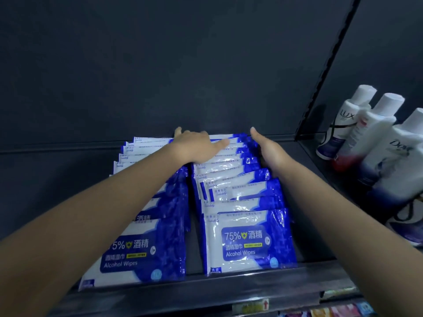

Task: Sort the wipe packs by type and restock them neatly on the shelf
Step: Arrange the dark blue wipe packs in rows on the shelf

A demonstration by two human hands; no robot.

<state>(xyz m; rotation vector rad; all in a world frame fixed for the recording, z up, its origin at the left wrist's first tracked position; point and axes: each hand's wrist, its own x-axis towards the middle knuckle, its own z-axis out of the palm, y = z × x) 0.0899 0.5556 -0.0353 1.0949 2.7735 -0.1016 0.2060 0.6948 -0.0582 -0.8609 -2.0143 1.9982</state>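
Head view: both bare forearms are seen from above, stretched into a dark shelf (pixel 57 179) bay.
Left row of packs (pixel 142 248): blue-and-white alcohol wipes are stood one behind another and tilted back. The front label is shown nearly in full, and the row is crossed by the left forearm.
Right row of packs (pixel 247 239): the same blue-and-white type is lined up just beside the left row, with a narrow dark gap between. The middle packs are seen slightly skewed, while the front one is set square to the shelf edge.
Left hand (pixel 194 145): it is laid palm down on the rearmost packs, right where the two rows meet. The thumb is stretched onto the top edges of the right row and the fingers are extended toward the back panel. Nothing is gripped; the packs are only pressed from above.
Right hand (pixel 267 149): it is held flat with straight fingers, the palm set against the right-hand edges of the right row's rear packs. Nothing is clasped.
Packs and hands: the rear of the right row is bracketed between the two hands, and the front packs are found well apart from both.
Bottles (pixel 377 138): white Lux and Dove bottles are stood in the next bay to the right, beyond an upright divider (pixel 327 72).
Front rail (pixel 206 291): a yellow price tag (pixel 250 306) is carried here, too blurred to be read.
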